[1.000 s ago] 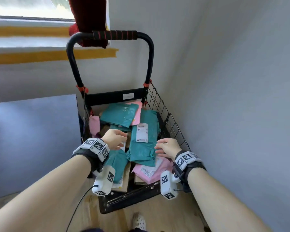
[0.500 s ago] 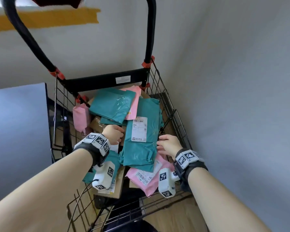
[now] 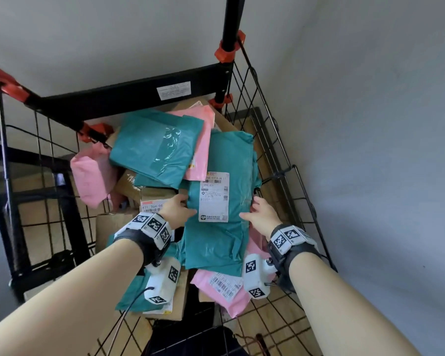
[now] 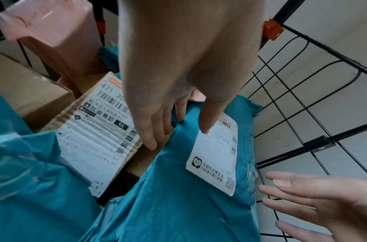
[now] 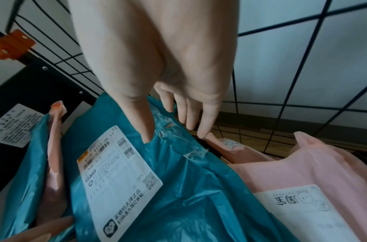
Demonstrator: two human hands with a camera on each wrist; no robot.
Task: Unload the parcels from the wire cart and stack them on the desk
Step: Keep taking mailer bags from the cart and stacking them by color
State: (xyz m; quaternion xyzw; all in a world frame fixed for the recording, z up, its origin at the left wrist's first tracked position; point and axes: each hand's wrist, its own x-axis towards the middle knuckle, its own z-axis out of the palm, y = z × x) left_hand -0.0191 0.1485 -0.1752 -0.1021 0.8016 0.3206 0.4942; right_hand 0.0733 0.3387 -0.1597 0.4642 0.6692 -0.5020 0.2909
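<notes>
A black wire cart (image 3: 280, 173) holds a heap of parcels. On top lies a long teal mailer (image 3: 221, 242) with a white label (image 3: 213, 196). My left hand (image 3: 177, 206) straddles its left edge, thumb on the label (image 4: 207, 124), straight fingers (image 4: 153, 139) slipping beside and under the edge. My right hand (image 3: 260, 214) is at the mailer's right edge. Its thumb (image 5: 147, 135) touches the teal film and its fingers (image 5: 201, 129) reach down between the mailer and the wire side. Both hands have straight, spread fingers and neither grips.
Around the mailer lie another teal bag (image 3: 154, 147), pink bags (image 3: 93, 176) (image 3: 224, 286) and a labelled cardboard box (image 3: 152, 201). The cart's black crossbar (image 3: 129, 98) and handle post (image 3: 231, 27) stand at the back. A grey wall (image 3: 370, 150) runs close along the right.
The view has dropped closer over the cart. My left hand moved right onto the teal mailer's left edge, and my right hand slid up along its right edge.
</notes>
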